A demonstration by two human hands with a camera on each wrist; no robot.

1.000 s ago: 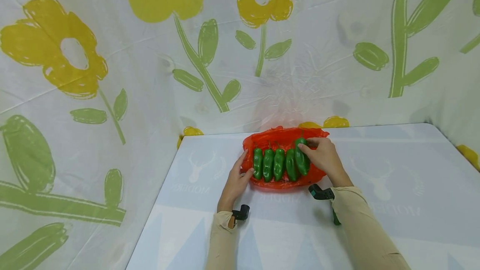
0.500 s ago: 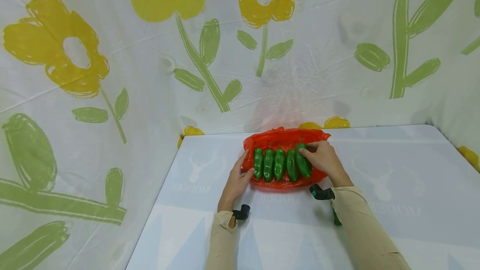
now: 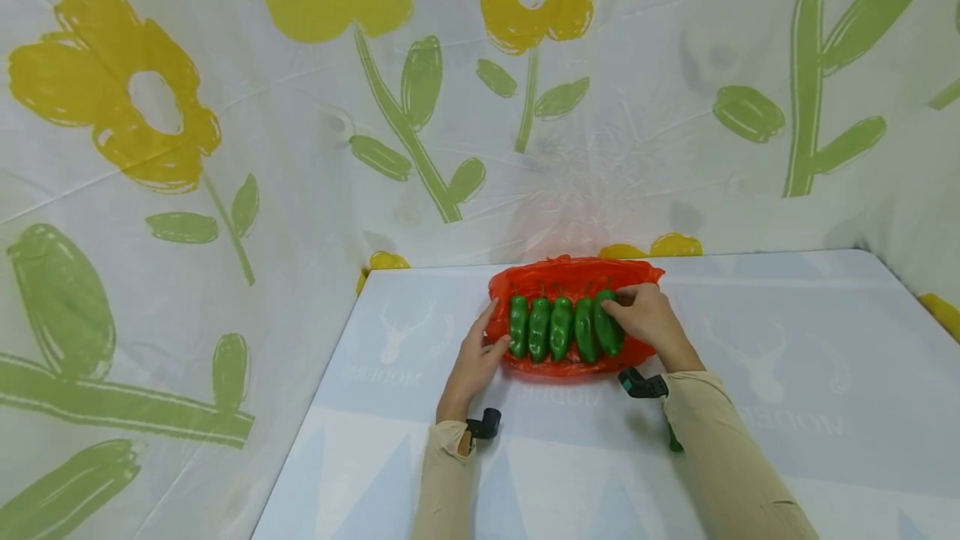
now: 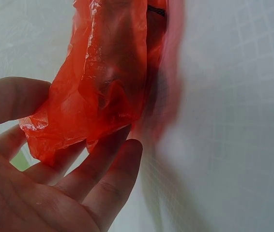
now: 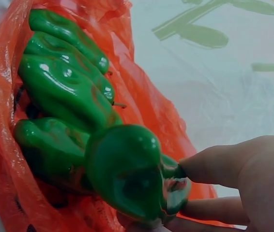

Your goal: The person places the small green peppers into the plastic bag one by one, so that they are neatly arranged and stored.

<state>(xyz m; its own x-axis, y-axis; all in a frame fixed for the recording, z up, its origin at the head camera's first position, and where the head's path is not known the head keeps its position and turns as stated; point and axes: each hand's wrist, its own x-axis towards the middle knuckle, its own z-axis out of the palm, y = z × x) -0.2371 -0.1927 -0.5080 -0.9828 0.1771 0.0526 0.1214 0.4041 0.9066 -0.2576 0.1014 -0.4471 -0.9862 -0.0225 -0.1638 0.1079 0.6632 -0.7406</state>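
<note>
A row of green peppers [image 3: 560, 328] lies side by side in an open red plastic bag [image 3: 570, 371]. My right hand [image 3: 648, 319] pinches the pepper at the right end of the row [image 3: 606, 336] near its stem end. The right wrist view shows this pepper [image 5: 125, 169] blunt end toward the camera, overlapping its neighbour [image 5: 52, 150]. At the bag's left end, my left hand [image 3: 472, 361] holds the red plastic between thumb and fingers. The left wrist view shows the fingers [image 4: 110, 186] spread around the bag's corner [image 4: 64, 121].
Another green pepper [image 3: 675, 438] lies on the table, mostly hidden by my right sleeve [image 3: 720, 440]. Dark woven material [image 4: 156, 10] shows at the bag's underside. A flower-printed curtain [image 3: 645, 123] stands behind the table's far edge [image 3: 787, 252].
The pepper in my right hand has come down toward me into line beside the others in the bag. My left hand stays at the bag's left end.
</note>
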